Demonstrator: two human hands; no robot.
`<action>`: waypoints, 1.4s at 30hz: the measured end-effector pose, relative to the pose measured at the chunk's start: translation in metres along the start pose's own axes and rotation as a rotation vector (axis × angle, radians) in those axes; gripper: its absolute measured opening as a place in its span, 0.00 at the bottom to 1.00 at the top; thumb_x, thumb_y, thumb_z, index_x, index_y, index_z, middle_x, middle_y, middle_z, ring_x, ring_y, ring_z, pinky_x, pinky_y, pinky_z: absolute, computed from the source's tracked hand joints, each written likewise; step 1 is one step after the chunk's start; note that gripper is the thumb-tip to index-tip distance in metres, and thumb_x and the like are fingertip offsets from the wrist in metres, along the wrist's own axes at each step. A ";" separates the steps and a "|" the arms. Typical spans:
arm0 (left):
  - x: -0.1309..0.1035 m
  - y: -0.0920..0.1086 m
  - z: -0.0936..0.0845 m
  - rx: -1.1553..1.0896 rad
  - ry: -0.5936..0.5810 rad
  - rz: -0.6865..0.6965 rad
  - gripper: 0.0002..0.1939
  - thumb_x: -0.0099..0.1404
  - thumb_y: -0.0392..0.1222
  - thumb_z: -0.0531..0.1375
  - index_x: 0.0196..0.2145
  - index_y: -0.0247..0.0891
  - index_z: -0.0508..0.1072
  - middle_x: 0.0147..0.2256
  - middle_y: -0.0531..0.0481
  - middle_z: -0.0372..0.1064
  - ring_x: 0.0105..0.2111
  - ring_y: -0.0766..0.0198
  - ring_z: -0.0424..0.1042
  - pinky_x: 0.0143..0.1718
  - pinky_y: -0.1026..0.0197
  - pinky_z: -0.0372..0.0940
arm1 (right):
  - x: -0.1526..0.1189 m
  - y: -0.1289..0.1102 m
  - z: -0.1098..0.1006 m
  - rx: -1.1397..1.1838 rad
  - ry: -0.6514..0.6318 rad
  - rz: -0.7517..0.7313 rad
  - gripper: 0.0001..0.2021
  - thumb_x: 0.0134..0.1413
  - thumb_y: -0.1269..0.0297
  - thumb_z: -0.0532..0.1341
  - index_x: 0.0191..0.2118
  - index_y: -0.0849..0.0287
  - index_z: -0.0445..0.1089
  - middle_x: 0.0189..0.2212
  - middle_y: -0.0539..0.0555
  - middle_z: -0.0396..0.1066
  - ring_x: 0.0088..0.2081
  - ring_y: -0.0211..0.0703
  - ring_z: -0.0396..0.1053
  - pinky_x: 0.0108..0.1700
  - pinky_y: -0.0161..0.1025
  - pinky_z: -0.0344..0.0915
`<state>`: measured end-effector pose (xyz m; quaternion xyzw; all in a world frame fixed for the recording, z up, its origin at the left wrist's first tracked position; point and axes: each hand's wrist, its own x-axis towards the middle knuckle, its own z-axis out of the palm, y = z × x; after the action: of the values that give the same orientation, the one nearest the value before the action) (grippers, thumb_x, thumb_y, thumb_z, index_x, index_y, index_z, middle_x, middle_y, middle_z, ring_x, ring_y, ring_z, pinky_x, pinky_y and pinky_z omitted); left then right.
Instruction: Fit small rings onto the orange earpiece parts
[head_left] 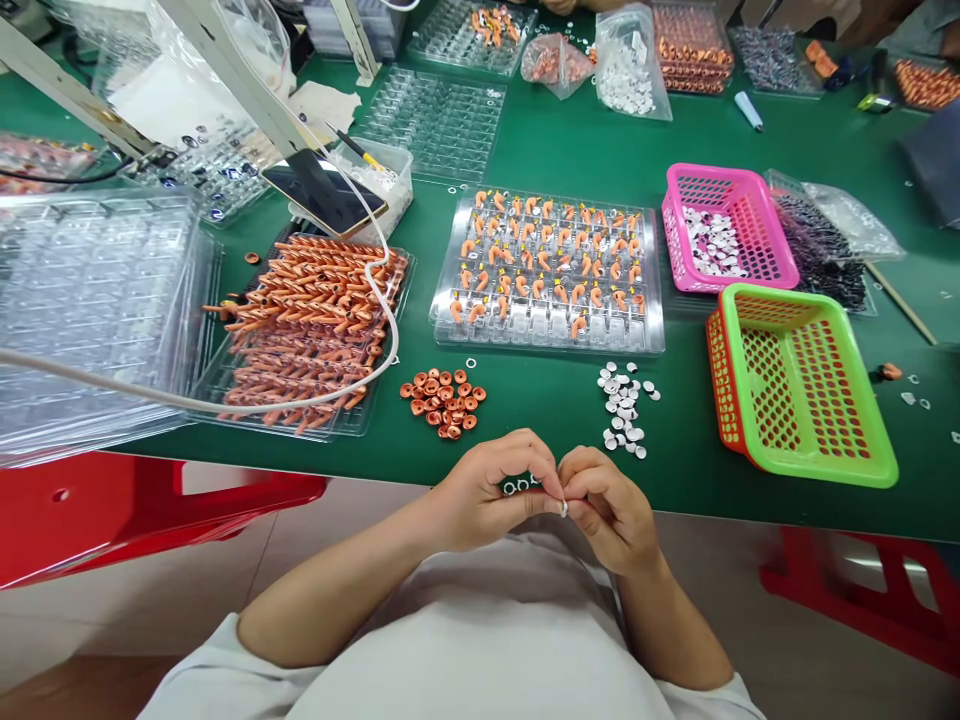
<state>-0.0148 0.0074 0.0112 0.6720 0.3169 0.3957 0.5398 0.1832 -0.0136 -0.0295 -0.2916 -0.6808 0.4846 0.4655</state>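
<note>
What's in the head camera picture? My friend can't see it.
A person's left hand and right hand hold a small white piece between them at a green table. Beyond lie copper-coloured discs, white pieces, a clear tray of curved orange parts, a pink basket and a green basket.

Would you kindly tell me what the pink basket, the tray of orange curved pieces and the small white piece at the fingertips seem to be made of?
The pink basket: moulded plastic with a slight sheen, judging by its even colour and perforated walls.
The tray: probably thin plastic, as it looks clear and glossy.
The small white piece: perhaps plastic, but too small to tell its finish.
</note>
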 end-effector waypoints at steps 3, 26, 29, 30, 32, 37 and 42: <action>-0.001 0.000 0.000 0.020 -0.011 0.007 0.03 0.65 0.36 0.63 0.32 0.37 0.76 0.31 0.47 0.73 0.35 0.63 0.71 0.39 0.61 0.67 | 0.000 0.000 0.001 -0.010 0.004 -0.004 0.04 0.63 0.67 0.56 0.41 0.56 0.68 0.33 0.54 0.69 0.36 0.43 0.69 0.37 0.44 0.69; -0.002 -0.003 0.001 0.000 0.020 0.044 0.02 0.64 0.33 0.63 0.33 0.37 0.75 0.29 0.47 0.73 0.33 0.64 0.70 0.37 0.61 0.66 | 0.002 -0.001 0.003 0.048 0.004 -0.005 0.06 0.62 0.70 0.57 0.43 0.55 0.68 0.34 0.54 0.68 0.37 0.43 0.68 0.38 0.43 0.68; -0.002 -0.002 0.001 0.012 0.015 0.054 0.03 0.65 0.34 0.63 0.32 0.37 0.75 0.29 0.47 0.73 0.33 0.64 0.70 0.37 0.61 0.66 | 0.003 -0.001 0.003 0.061 -0.004 -0.010 0.05 0.62 0.70 0.58 0.43 0.56 0.69 0.34 0.54 0.68 0.36 0.43 0.68 0.38 0.43 0.68; -0.002 -0.002 0.001 0.017 0.011 0.059 0.03 0.65 0.34 0.62 0.32 0.37 0.75 0.29 0.47 0.73 0.33 0.64 0.69 0.37 0.61 0.66 | 0.003 -0.001 0.003 0.066 -0.007 -0.014 0.05 0.62 0.70 0.57 0.42 0.56 0.69 0.34 0.54 0.68 0.36 0.43 0.68 0.38 0.43 0.67; -0.001 -0.002 0.001 0.023 0.000 0.066 0.04 0.65 0.34 0.62 0.32 0.37 0.75 0.29 0.47 0.73 0.32 0.64 0.69 0.37 0.61 0.66 | 0.004 -0.002 0.004 0.078 -0.010 -0.018 0.05 0.63 0.70 0.57 0.42 0.56 0.68 0.34 0.54 0.68 0.36 0.43 0.67 0.38 0.43 0.67; -0.001 -0.002 -0.001 0.020 -0.032 0.064 0.04 0.65 0.32 0.62 0.31 0.36 0.74 0.29 0.48 0.72 0.32 0.64 0.68 0.38 0.61 0.65 | 0.003 -0.001 0.005 0.111 -0.025 -0.007 0.05 0.62 0.71 0.58 0.42 0.56 0.68 0.34 0.54 0.68 0.37 0.43 0.67 0.38 0.43 0.65; -0.002 0.000 -0.004 0.059 -0.105 0.050 0.06 0.65 0.30 0.59 0.31 0.37 0.72 0.29 0.49 0.71 0.34 0.64 0.69 0.40 0.62 0.64 | 0.003 0.000 0.006 0.124 -0.044 -0.015 0.05 0.61 0.71 0.58 0.41 0.56 0.68 0.35 0.54 0.68 0.36 0.43 0.67 0.38 0.42 0.65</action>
<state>-0.0189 0.0077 0.0113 0.7152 0.2828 0.3638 0.5255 0.1764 -0.0136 -0.0293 -0.2464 -0.6617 0.5287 0.4710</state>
